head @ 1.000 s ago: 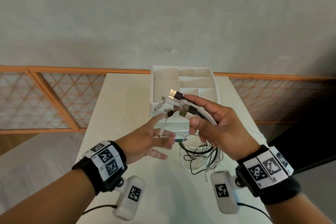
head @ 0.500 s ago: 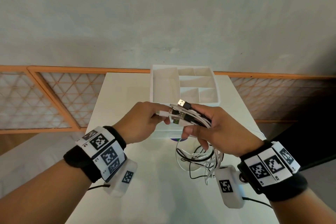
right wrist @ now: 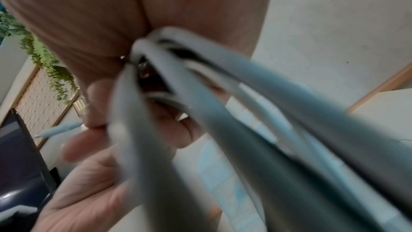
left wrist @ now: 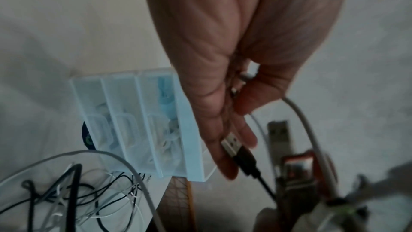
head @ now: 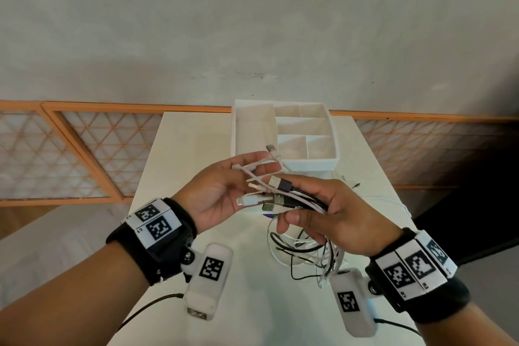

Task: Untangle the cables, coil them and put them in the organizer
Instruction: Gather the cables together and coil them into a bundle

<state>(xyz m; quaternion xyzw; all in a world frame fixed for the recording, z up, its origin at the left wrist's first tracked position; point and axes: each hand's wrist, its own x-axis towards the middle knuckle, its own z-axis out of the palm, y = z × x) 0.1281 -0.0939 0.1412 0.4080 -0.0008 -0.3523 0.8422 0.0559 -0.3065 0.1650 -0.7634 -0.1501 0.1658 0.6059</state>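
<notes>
My right hand (head: 283,198) grips a bundle of black and white cables (head: 303,201) above the table, with several USB plugs (head: 269,196) sticking out to the left. The rest of the tangle (head: 303,250) hangs from my fist onto the tabletop. My left hand (head: 261,163), palm up, pinches one white cable (head: 252,170) whose plug (head: 271,147) points toward the organizer. The left wrist view shows my left hand (left wrist: 240,84) pinching near a connector. The white organizer (head: 238,132) stands at the far end of the table. Blurred cables (right wrist: 200,112) fill the right wrist view.
The white table (head: 182,177) is narrow, with edges close on both sides. A white cable (head: 393,202) trails toward its right edge. A small round dark object (head: 269,215) lies by the organizer's front. An orange lattice railing (head: 84,149) and a grey wall stand behind.
My left hand rose from below the bundle, took hold at the plug ends, then turned palm up and drew one white cable end out to the upper left. The right hand kept its grip.
</notes>
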